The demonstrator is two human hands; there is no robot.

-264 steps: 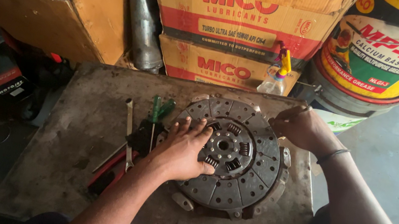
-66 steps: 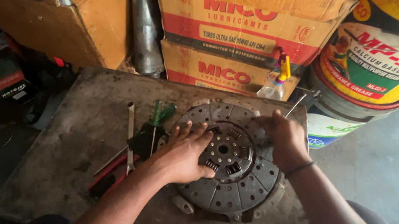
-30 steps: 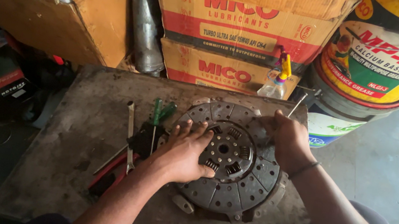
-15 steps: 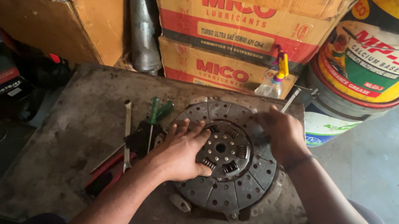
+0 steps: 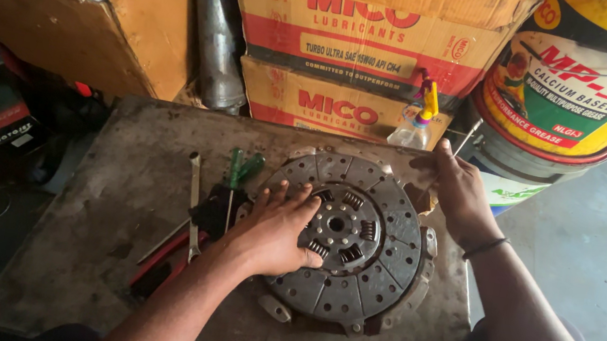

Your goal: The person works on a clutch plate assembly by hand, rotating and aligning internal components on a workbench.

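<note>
Head view, looking down on a worn grey workbench [image 5: 111, 188]. Clutch disc [image 5: 361, 246]: a round, dark, segmented plate with a spring-fitted hub, lying flat on the bench right of centre, over a metal cover whose lugs show at its lower edge. Left hand [image 5: 276, 228]: spread flat, palm down, fingers open and pressing on the disc at its 9 o'clock side, fingertips reaching toward the hub; it grips nothing. Right hand [image 5: 457, 192]: at the disc's 1 to 2 o'clock rim, fingers curled down over the edge; how firmly it grips the rim cannot be told. A black band sits on that wrist. The disc thus lies between the two hands, touched by both.

Beside the left hand, at 9 o'clock from the disc: a flat spanner [image 5: 192, 197], a green-handled screwdriver [image 5: 236, 180] and red-handled pliers [image 5: 161, 262], all lying on the bench. At 12 o'clock from the disc: a clear squeeze bottle [image 5: 413, 127] with a yellow nozzle, standing before stacked cardboard cartons [image 5: 357, 48]. At 2 o'clock: a large yellow grease drum [image 5: 582, 77].
</note>
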